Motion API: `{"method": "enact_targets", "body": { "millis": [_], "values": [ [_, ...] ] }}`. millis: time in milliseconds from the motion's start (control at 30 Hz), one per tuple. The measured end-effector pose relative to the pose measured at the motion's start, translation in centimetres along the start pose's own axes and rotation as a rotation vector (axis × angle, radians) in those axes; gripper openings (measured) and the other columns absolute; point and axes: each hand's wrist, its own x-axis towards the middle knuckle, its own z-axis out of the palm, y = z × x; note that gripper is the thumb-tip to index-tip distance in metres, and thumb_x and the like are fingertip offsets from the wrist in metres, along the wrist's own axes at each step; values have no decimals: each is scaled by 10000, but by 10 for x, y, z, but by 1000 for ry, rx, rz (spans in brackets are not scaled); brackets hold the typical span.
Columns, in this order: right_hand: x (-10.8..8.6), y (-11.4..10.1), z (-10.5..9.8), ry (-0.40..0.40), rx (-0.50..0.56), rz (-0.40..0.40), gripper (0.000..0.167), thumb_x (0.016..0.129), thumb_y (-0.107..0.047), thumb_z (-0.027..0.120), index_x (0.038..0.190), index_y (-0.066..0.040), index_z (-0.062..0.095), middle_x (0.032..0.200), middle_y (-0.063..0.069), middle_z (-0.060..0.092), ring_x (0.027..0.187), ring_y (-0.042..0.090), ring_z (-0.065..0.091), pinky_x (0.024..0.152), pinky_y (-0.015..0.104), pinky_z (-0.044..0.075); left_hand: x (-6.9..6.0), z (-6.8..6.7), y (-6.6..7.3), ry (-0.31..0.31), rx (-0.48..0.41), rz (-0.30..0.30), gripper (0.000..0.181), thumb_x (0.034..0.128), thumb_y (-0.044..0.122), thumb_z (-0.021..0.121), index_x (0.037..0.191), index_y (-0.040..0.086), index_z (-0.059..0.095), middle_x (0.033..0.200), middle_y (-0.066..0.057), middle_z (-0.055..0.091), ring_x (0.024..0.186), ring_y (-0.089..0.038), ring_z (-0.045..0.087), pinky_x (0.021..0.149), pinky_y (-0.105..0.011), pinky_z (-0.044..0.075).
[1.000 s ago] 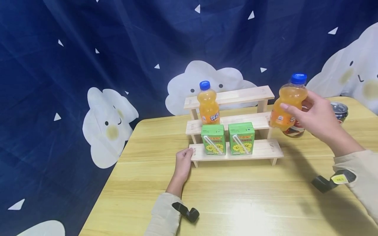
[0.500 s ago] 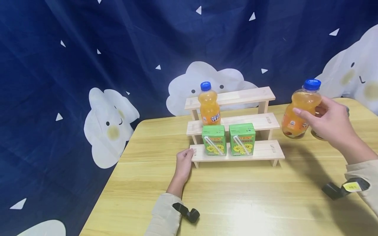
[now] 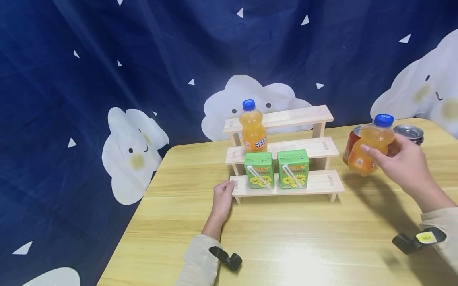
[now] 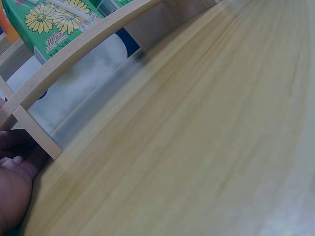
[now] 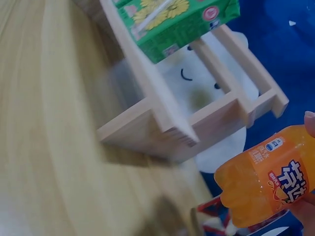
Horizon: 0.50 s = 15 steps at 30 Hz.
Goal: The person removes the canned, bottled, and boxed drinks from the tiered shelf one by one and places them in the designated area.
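Where the wood-grain worktop (image 3: pixel 286 234) ends at the back, a dark blue cloth (image 3: pixel 171 43) hangs, printed with smiling white clouds (image 3: pixel 136 159) and small white triangles. A three-step wooden rack (image 3: pixel 322 182) stands on the worktop. The person's left hand (image 3: pixel 222 197) grips the left end of its lowest step, thumb on top. Just beyond the rack's right end, the right hand (image 3: pixel 408 163) holds a bottle of orange drink (image 3: pixel 370 150), slightly tilted, fingers round its side. This bottle partly hides a red can (image 3: pixel 350 145); a dark can (image 3: pixel 410 132) stands behind the right hand. Two green drink cartons (image 3: pixel 294 171) stand side by side on the lowest step, and a second orange bottle (image 3: pixel 254 129) stands upright on the middle step, its base hidden behind the left carton.
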Motion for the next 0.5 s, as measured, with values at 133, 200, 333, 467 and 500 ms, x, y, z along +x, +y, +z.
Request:
{"method": "enact_targets", "body": {
  "millis": [133,200,333,467,500],
  "values": [
    [-3,8,4,-12,-23,25,673,836,-398,684,1310,31,472,1191,324,558,727,-232,353,602,-13,331,0,0,-1,0,-4,-13,311,958,144,464,931,-98,657,903,-122,678,814,-98,600,738,-222,509],
    [-3,12,5,-14,-24,32,684,838,-403,681,1309,43,466,1198,348,544,727,-231,338,604,-21,319,1,-1,-1,-4,-10,-22,307,959,138,466,942,-102,656,901,-117,680,805,-91,598,732,-216,507],
    [-4,17,7,-9,-21,31,691,834,-398,686,1303,58,467,1198,356,542,711,-252,341,599,-25,323,0,-1,4,-20,-21,-42,294,960,114,466,962,-117,649,919,-143,681,792,-78,593,729,-214,505],
    [-3,21,10,-17,-12,39,716,830,-405,689,1323,57,451,1223,366,519,716,-260,333,602,-29,329,-4,-1,14,-30,-7,-38,283,954,80,455,966,-134,641,927,-161,678,796,-81,590,734,-222,506],
    [-3,22,10,-18,-13,43,723,830,-410,688,1327,57,446,1227,365,517,718,-254,330,605,-29,327,-4,-1,14,-30,-5,-36,283,954,78,454,958,-136,640,920,-155,677,794,-83,589,731,-222,505]
  ]
}}
